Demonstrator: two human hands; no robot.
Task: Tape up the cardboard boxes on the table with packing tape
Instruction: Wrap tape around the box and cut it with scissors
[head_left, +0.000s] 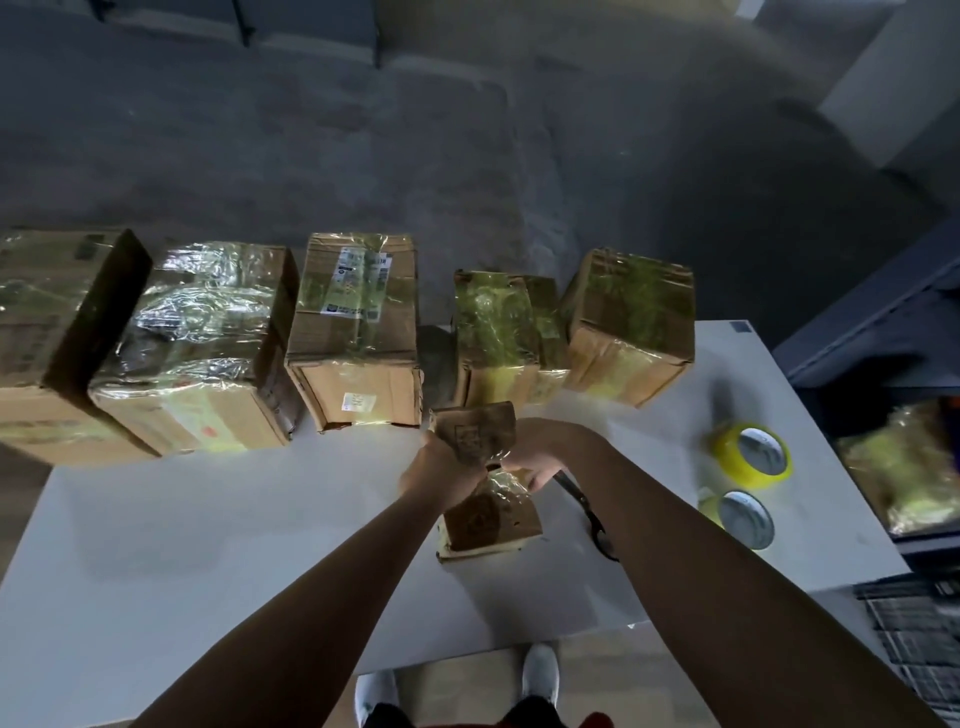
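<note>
The small box (488, 519) rests on the counter (208, 545), right of centre. The left hand (439, 462) grips its 9 o'clock side with fingers curled, and the right hand (537, 462) clasps its 3 o'clock side. Scissors (587, 512) lie just beside it. 2 tape rolls (753, 454) sit toward 3 o'clock, and 5 taped boxes (358, 332) line 12 o'clock.

One small cardboard box (488, 519): brown, wrapped in glossy tape, gripped between left hand (434, 467) and right hand (540, 460). Five larger boxes (358, 332): taped, in a row beyond both hands. Two yellow tape rolls (753, 454): lying flat, right of the right hand.
</note>
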